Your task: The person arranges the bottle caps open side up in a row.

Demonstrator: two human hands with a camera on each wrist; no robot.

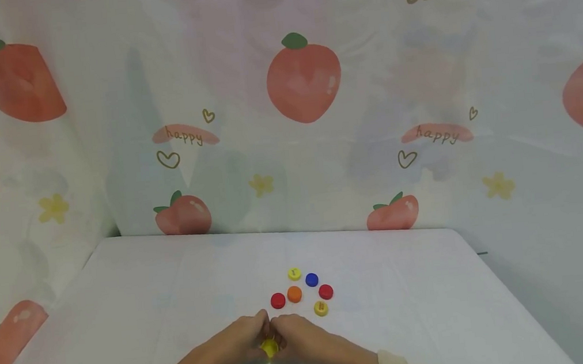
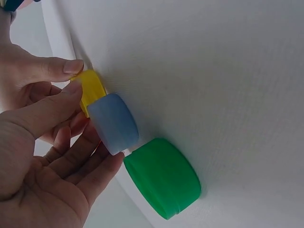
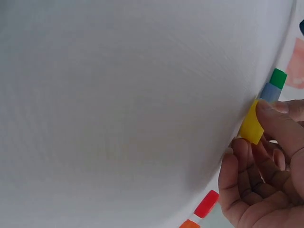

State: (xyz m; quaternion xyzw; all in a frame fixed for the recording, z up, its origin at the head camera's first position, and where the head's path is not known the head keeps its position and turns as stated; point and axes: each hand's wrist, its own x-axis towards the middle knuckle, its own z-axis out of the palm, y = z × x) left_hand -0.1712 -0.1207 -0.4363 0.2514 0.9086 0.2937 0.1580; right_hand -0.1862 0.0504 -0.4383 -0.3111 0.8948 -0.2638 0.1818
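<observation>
A yellow bottle cap (image 1: 269, 348) is held between my two hands near the front of the table. My left hand (image 1: 241, 339) has its thumb against the cap's edge, its other fingers curled beneath. From the other side my right hand (image 1: 302, 337) pinches the same cap with thumb and fingers, as the right wrist view shows. Right beside it stands a greyish-blue cap (image 2: 114, 123), close to my left fingertips. A green cap (image 2: 164, 178) follows in the row, near or touching the blue one. In the head view both are hidden by my left hand.
Beyond my hands lies a loose cluster: a yellow cap (image 1: 294, 273), a blue cap (image 1: 312, 279), an orange cap (image 1: 294, 294), a red cap (image 1: 278, 300), another red cap (image 1: 326, 291) and another yellow cap (image 1: 321, 308). A white cloth covers the table (image 1: 150, 292); printed curtains surround it.
</observation>
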